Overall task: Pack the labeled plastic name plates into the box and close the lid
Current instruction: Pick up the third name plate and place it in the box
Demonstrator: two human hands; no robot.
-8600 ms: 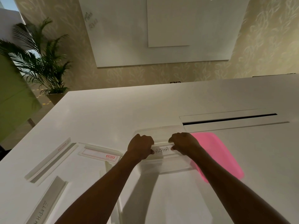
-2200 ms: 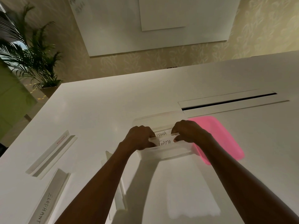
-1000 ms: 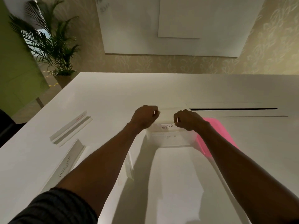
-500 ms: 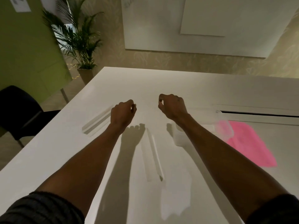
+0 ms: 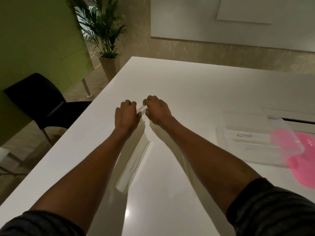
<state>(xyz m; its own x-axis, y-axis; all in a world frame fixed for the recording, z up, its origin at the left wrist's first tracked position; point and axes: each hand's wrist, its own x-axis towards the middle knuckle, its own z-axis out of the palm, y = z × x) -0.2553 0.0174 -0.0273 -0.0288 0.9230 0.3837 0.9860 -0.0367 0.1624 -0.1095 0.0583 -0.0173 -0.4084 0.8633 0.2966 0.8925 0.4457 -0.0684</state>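
On the bench (image 5: 196, 86) the clear box (image 5: 221, 143) is set at three o'clock, the name plate (image 5: 142, 108) at twelve. The plate is pinched by the left hand (image 5: 127, 116) and right hand (image 5: 157, 110), each grip curled narrow on it. It is best lifted level and laid flat in the box.

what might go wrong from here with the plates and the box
The left hand and right hand hold the far name plate at its ends, not far from the table edge; a slip might send it off the side. The near name plate lies between the forearms, so swinging toward the box may sweep it aside.
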